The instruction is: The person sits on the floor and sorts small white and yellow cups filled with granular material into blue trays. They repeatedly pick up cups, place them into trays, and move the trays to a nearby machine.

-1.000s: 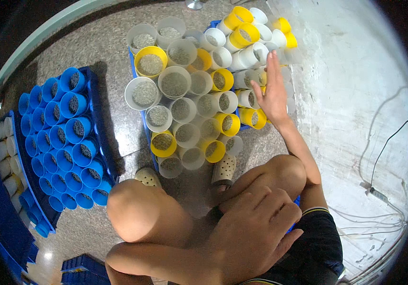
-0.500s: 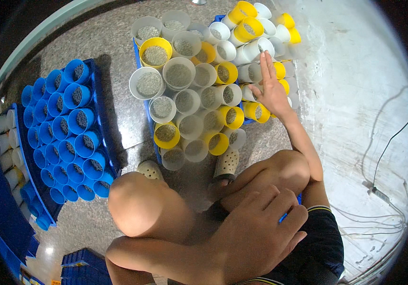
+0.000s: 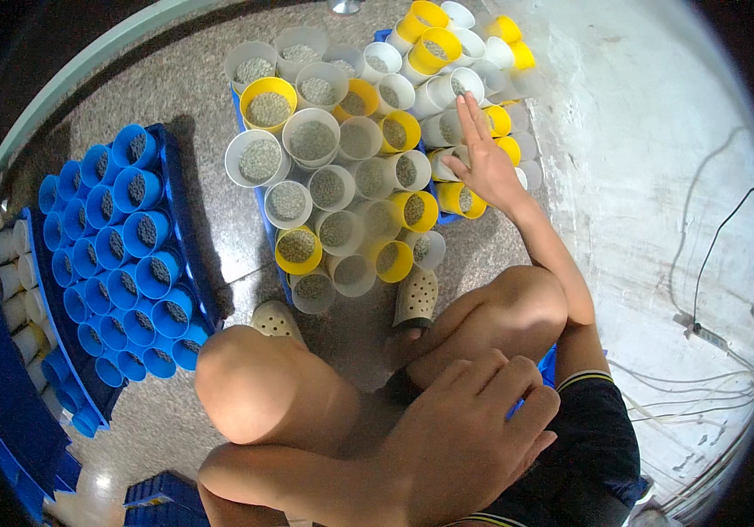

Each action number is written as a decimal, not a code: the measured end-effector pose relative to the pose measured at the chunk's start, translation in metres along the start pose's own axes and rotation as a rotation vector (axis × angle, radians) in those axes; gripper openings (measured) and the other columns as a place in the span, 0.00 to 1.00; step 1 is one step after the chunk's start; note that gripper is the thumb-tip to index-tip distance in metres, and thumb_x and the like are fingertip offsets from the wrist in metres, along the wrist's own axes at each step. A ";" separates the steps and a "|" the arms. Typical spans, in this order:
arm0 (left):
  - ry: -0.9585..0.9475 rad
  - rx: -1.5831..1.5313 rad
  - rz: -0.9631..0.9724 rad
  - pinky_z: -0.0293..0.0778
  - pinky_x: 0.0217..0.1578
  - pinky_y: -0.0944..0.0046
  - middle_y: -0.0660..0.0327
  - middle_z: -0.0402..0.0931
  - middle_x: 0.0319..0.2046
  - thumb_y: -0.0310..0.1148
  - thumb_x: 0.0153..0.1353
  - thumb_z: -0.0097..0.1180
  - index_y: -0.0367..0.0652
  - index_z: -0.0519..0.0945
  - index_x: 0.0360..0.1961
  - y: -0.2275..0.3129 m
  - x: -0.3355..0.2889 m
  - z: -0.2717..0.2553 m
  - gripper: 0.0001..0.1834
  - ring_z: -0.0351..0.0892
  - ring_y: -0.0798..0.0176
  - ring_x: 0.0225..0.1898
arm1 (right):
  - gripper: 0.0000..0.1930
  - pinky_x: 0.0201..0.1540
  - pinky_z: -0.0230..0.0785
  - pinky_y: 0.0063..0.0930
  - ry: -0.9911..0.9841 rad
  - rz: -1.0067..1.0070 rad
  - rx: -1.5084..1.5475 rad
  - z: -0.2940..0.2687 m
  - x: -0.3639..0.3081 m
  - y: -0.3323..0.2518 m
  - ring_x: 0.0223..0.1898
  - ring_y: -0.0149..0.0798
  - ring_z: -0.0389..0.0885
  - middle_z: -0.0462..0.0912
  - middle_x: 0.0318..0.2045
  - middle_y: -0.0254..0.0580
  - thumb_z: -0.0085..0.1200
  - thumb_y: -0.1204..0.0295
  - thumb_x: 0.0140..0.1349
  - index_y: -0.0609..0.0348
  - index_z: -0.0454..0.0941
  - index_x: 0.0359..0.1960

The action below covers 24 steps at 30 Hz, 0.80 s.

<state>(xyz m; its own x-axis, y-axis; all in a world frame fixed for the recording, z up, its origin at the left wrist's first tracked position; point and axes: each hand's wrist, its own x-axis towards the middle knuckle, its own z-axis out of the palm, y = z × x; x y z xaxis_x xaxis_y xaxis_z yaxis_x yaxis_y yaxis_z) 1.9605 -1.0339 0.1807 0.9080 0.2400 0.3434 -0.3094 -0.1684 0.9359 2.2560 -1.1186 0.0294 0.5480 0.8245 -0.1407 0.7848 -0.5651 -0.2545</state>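
A white cup (image 3: 473,80) lies at the straight fingers (image 3: 473,120) of my right hand (image 3: 490,170), thumb spread apart; contact unclear.

No legible text or numbers

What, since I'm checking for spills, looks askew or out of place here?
No obvious spill shows. The white cup at the middle group's left edge appears to overhang the blue tray beneath, unlike the evenly rowed blue cups; fisheye bending may exaggerate this.

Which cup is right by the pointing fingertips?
The white cup just beyond the right hand: in this view, those fingertips overlap its lower rim, no other cup's.
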 end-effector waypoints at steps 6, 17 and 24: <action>0.014 -0.114 -0.055 0.73 0.46 0.53 0.56 0.73 0.39 0.30 0.49 0.70 0.42 0.77 0.40 0.008 0.004 -0.008 0.17 0.74 0.50 0.44 | 0.50 0.44 0.77 0.50 0.022 -0.006 -0.019 0.000 0.003 0.003 0.44 0.64 0.82 0.44 0.77 0.54 0.65 0.66 0.58 0.57 0.42 0.77; -0.013 -0.086 -0.031 0.72 0.46 0.53 0.56 0.73 0.39 0.30 0.49 0.69 0.41 0.78 0.40 0.003 0.003 -0.005 0.17 0.74 0.50 0.43 | 0.52 0.44 0.77 0.46 -0.008 0.074 -0.091 0.000 0.003 0.005 0.45 0.58 0.83 0.43 0.78 0.50 0.65 0.65 0.59 0.54 0.39 0.78; -0.028 0.066 0.022 0.71 0.45 0.54 0.57 0.72 0.40 0.31 0.52 0.68 0.42 0.77 0.42 -0.004 -0.002 0.004 0.17 0.73 0.52 0.42 | 0.53 0.44 0.78 0.50 -0.008 0.025 -0.047 0.000 0.003 0.005 0.44 0.63 0.83 0.43 0.77 0.55 0.66 0.65 0.58 0.56 0.39 0.77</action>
<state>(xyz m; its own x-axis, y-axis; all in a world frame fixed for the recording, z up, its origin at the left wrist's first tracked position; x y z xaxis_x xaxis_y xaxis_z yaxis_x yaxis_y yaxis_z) 1.9605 -1.0374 0.1760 0.9091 0.2091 0.3603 -0.3106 -0.2362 0.9207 2.2618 -1.1195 0.0281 0.5654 0.8103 -0.1544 0.7838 -0.5860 -0.2054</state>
